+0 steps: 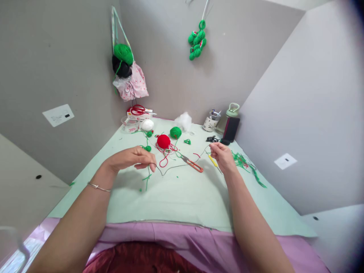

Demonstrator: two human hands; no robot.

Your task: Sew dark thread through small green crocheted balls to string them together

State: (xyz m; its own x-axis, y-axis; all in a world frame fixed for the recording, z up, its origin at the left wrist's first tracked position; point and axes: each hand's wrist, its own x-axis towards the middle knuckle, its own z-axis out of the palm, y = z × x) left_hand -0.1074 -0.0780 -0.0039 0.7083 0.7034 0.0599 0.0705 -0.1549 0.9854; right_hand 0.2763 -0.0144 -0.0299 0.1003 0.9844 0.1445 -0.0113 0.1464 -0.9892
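A thin dark thread [182, 165] hangs slack between my two hands above the table. My left hand [139, 157] pinches one part of it, the fingers bent downward. Over on the right, my right hand [221, 153] is closed with the thread between thumb and fingertips. Under the thread lie orange-handled thread snips [195, 165]. A yellow-handled crochet hook [212, 161] rests beside my right hand. Beyond the hands sit a red yarn ball [163, 141] with loose strands and a green yarn ball [175, 132]. A small green knitted piece [147, 148] is near my left hand.
At the back stand a clear plastic tub [131, 124], white yarn [147, 124], red scissors [138, 110], white stuffing [184, 121], a pen cup [211, 122], a bottle [233, 110] and a phone [231, 129]. Green scraps [241, 161] lie right. Green crocheted pieces [197, 41] hang above.
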